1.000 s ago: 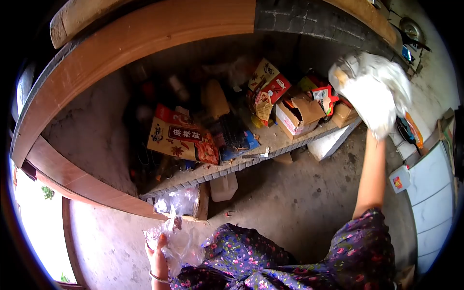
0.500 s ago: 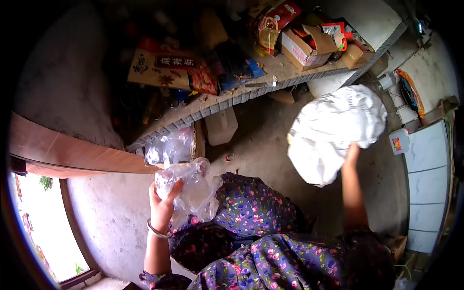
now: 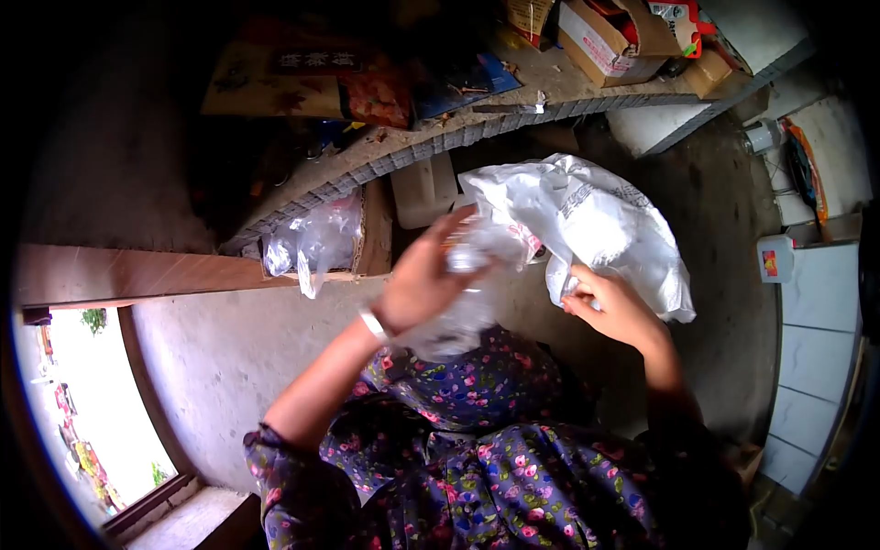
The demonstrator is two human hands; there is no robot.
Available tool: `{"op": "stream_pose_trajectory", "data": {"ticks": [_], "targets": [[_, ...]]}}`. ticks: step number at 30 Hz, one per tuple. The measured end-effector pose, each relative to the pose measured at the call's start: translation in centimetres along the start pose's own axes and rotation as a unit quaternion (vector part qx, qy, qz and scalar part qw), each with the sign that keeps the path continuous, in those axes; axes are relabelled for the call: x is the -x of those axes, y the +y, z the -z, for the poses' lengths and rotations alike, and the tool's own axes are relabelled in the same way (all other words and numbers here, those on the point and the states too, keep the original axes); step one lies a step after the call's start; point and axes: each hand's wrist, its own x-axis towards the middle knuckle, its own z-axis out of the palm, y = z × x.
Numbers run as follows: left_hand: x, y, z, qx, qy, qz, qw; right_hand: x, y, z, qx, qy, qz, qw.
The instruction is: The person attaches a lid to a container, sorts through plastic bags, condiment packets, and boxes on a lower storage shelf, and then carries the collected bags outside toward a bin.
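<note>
My right hand (image 3: pixel 607 301) pinches the edge of a large white woven sack (image 3: pixel 610 225), whose mouth gapes toward the left. A crumpled clear plastic bag (image 3: pixel 451 328) is in my left hand (image 3: pixel 429 275), which is blurred by motion and wears a bangle at the wrist. That bag hangs beside the sack's mouth, above my flower-patterned lap. Whether it touches the sack I cannot tell. Inside the sack's opening, a bit of something with red markings (image 3: pixel 524 240) shows.
Under the concrete shelf (image 3: pixel 458 137) stands a cardboard box (image 3: pixel 374 229) holding clear plastic bags (image 3: pixel 321 240). A whitish plastic jug (image 3: pixel 423 191) is beside it. Food packets (image 3: pixel 307 82) and an open carton (image 3: pixel 612 41) lie on the shelf. White tiles (image 3: pixel 816 339) line the right.
My left hand has carried the clear bag right and up to the sack. The sack has come left and its mouth has opened. The view has shifted a little.
</note>
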Motion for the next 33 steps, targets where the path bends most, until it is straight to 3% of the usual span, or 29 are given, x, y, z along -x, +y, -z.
{"op": "stream_pose_trajectory", "data": {"ticks": [2,3,4,6,7,8,9,10,12,14,15,19,22,28,33], "targets": [[-1.3,0.7,-6.4,0.322,-0.056,0.016,0.945,0.4,-0.9,0.5,0.122,0.057,0.050,0.990],[-2.7,1.8,-8.9,0.232,-0.056,0.061,0.969,0.2,-0.2,0.3,0.195,0.088,0.144,0.966],[-4.0,2.6,-10.7,0.139,-0.056,0.105,0.983,0.4,0.5,0.0,0.226,0.052,0.134,0.963],[-6.3,-0.1,-13.5,0.250,-0.016,0.041,0.967,0.1,1.1,1.2,0.189,0.071,0.190,0.961],[-6.6,1.4,-11.7,0.038,-0.043,0.103,0.993,0.9,0.1,2.6,0.039,0.062,0.116,0.991],[-6.5,-0.3,-12.7,0.075,0.032,0.027,0.996,2.0,-0.7,4.2,-0.114,0.048,0.038,0.992],[-6.3,-0.2,-12.7,0.054,0.050,0.003,0.997,2.9,1.5,5.7,-0.263,0.096,0.041,0.959],[-6.0,0.3,-12.3,0.030,0.070,-0.018,0.997,3.6,4.3,8.5,-0.181,0.045,0.020,0.982],[-5.3,4.0,-11.2,-0.011,-0.013,0.058,0.998,2.2,2.7,9.5,0.049,-0.019,-0.135,0.989],[-4.4,3.9,-13.5,-0.041,-0.039,-0.006,0.998,-0.3,7.2,6.6,0.084,0.093,-0.043,0.991],[-4.0,4.6,-13.9,-0.024,-0.063,-0.015,0.998,-1.6,8.5,5.2,0.036,0.113,-0.065,0.991],[-3.1,5.0,-14.9,0.048,-0.139,-0.077,0.986,-7.6,9.7,3.9,0.102,0.101,-0.051,0.988],[-3.2,3.9,-14.7,0.052,-0.118,-0.100,0.987,-10.0,8.3,2.9,0.128,0.073,-0.024,0.989],[-4.0,2.3,-14.4,-0.023,-0.061,-0.056,0.996,-17.5,7.6,-6.7,0.164,-0.005,0.033,0.986],[-5.0,0.7,-11.6,-0.020,-0.024,0.005,1.000,-19.6,7.7,-9.1,0.180,-0.016,0.032,0.983]]}}
